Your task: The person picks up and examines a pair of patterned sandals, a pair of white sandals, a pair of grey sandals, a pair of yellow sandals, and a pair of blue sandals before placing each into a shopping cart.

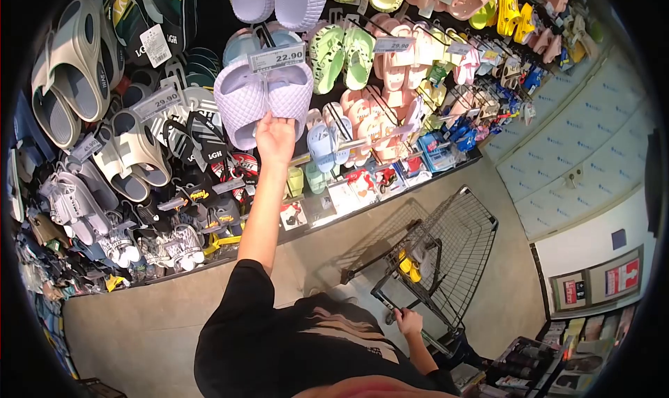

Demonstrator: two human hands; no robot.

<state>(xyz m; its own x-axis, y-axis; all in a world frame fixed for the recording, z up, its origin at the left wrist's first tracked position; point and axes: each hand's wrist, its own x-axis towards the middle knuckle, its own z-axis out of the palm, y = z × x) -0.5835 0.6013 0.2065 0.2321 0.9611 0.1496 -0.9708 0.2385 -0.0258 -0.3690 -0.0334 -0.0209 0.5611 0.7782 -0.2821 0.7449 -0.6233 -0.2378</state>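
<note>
My left hand point(276, 142) reaches up to the rack, fingers curled at the lower inner edges of a pair of lilac quilted slippers point(235, 95). The pair still hangs on its hook, behind a 22.90 price tag point(277, 58). Low on the right, my right hand point(408, 322) is wrapped round the handle of a shopping cart point(456, 259). Something yellow point(410, 266) lies in or behind the wire of the cart.
Beige-grey slides point(78, 64) and black flip-flops point(203, 137) hang to the left. Green slippers point(329, 55), blue slippers point(325, 146) and pink slippers point(397, 57) hang to the right. A patterned wall panel point(578, 147) and low shelves with goods point(529, 363) stand beyond the cart.
</note>
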